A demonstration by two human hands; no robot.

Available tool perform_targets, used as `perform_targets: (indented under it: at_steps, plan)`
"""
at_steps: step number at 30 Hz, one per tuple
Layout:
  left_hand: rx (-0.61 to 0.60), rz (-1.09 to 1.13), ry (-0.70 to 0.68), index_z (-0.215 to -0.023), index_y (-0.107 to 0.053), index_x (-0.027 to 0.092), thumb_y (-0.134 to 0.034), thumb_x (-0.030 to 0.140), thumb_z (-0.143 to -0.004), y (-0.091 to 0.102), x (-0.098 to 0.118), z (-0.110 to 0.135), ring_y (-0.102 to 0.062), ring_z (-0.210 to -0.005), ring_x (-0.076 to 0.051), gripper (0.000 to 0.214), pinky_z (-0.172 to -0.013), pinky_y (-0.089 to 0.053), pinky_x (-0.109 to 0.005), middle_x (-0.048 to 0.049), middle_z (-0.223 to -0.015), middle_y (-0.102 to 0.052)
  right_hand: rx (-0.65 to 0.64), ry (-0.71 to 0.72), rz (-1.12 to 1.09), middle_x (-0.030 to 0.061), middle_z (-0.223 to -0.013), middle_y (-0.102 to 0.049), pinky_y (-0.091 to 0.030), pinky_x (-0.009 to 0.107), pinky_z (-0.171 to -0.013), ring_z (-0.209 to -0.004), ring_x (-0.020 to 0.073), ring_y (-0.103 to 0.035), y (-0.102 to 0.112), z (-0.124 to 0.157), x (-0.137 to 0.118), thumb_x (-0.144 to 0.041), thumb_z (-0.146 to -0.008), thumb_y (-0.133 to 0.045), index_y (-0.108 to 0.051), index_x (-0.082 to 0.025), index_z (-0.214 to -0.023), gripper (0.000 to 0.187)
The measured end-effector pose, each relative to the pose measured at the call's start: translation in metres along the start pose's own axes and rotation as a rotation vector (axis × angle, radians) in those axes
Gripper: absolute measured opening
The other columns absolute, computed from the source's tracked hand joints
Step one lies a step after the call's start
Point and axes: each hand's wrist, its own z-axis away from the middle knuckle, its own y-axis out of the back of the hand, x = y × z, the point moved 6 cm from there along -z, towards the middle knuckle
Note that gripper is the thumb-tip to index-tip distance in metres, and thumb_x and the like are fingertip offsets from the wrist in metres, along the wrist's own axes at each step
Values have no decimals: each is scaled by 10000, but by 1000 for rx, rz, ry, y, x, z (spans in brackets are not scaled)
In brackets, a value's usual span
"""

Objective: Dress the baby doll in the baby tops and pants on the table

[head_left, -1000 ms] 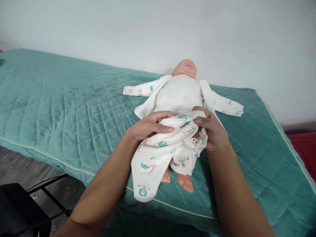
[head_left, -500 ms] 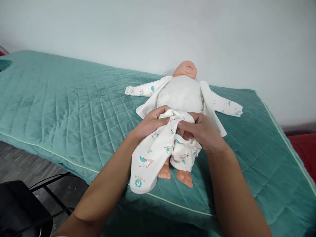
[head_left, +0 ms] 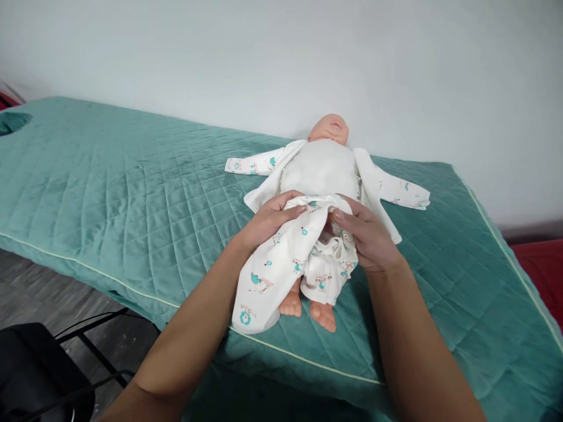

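A baby doll (head_left: 329, 128) lies on its back, feet toward me, in a white printed jacket (head_left: 372, 176) spread open at the front, with a plain white layer (head_left: 322, 167) over its chest. Over the doll's lower body I hold white printed baby pants (head_left: 270, 278). My left hand (head_left: 272, 220) pinches their upper edge, thumb on top. My right hand (head_left: 367, 231) grips the other side of the fabric, its thumb at a fold. One pant leg sits around a doll leg above the foot (head_left: 323, 315); the other hangs loose toward the bed's front edge.
The bed has a green quilted cover (head_left: 145, 193) with pale piping and backs onto a white wall (head_left: 220, 58). A black object (head_left: 39, 369) and thin dark metal bars stand low at the left. Something red (head_left: 536, 269) shows past the right edge.
The pants' fabric has been raised slightly and spread at the right hand, showing more of the opening and a drawstring-like loop. The right thumb has shifted right. The doll's feet have shifted slightly.
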Motion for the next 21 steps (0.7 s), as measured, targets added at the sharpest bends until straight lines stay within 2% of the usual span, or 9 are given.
perform_targets:
  at_steps: [3, 7, 11, 14, 17, 21]
  plan:
    - [38, -2, -22, -989, -683, 197, -769, 437, -769, 1, 0, -1, -619, -733, -153, 336, -671, -480, -258, -6, -873, -682, -97, 25, 99, -1, -755, -634, -485, 286, -588, -665, 167, -583, -6, 0, -2, -515, -700, -832, -668, -220, -912, 400]
    - [58, 16, -62, -955, -683, 194, -745, 425, -776, 4, -1, -5, -613, -706, -155, 299, -664, -480, -270, -2, -825, -681, -235, 39, 280, 25, -1001, -701, -539, 327, -752, -892, 224, -650, -17, -2, -5, -433, -631, -893, -654, -225, -1174, 629]
    - [76, 71, -93, -874, -657, 174, -749, 421, -749, 5, 0, -6, -597, -651, -155, 291, -612, -467, -273, -7, -738, -656, -195, 55, 543, 42, -1178, -701, -544, 392, -881, -1063, 263, -642, -22, -3, -12, -345, -699, -847, -632, -238, -1279, 628]
    - [80, 104, -73, -842, -642, 161, -766, 482, -719, 2, 0, -5, -610, -652, -175, 365, -617, -483, -293, -26, -702, -652, -197, 36, 601, 26, -1090, -736, -561, 385, -822, -998, 264, -671, -23, -3, -15, -333, -726, -820, -687, -247, -1218, 517]
    - [86, 96, -24, -836, -654, 156, -776, 584, -692, 2, -3, -2, -615, -646, -180, 468, -597, -487, -292, -43, -708, -666, -203, -37, 581, 26, -952, -755, -552, 341, -722, -872, 239, -689, -19, -1, -9, -394, -769, -790, -758, -219, -1034, 319]
    - [39, 12, -25, -888, -692, 163, -797, 593, -689, 1, -2, 2, -636, -690, -176, 485, -603, -489, -268, -42, -787, -701, -100, -25, 254, 40, -983, -760, -546, 314, -732, -856, 204, -700, -13, -2, -3, -442, -791, -780, -745, -207, -1047, 349]
